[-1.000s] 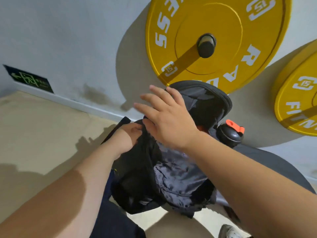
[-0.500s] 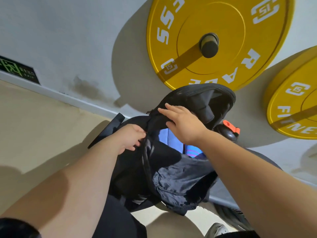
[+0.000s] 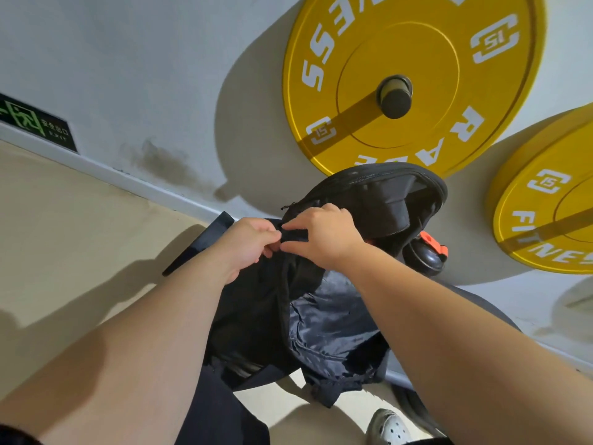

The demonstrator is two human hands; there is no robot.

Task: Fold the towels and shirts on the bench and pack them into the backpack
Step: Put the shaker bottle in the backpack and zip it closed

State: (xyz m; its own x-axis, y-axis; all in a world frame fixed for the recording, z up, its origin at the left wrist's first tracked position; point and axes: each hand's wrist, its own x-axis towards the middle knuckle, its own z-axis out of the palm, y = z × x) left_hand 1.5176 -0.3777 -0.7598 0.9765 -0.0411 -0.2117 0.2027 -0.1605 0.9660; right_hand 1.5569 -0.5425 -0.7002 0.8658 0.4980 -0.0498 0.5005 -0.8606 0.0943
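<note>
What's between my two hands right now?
In the head view, a black edge of the backpack is pinched between the left hand and right hand.

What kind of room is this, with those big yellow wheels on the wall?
Most likely a gym. The yellow wheels are weight plates hung on wall pegs, with "FITNESS" printed on the second plate. A green exit sign suggests a public building. Both hands work at a black backpack.
</note>
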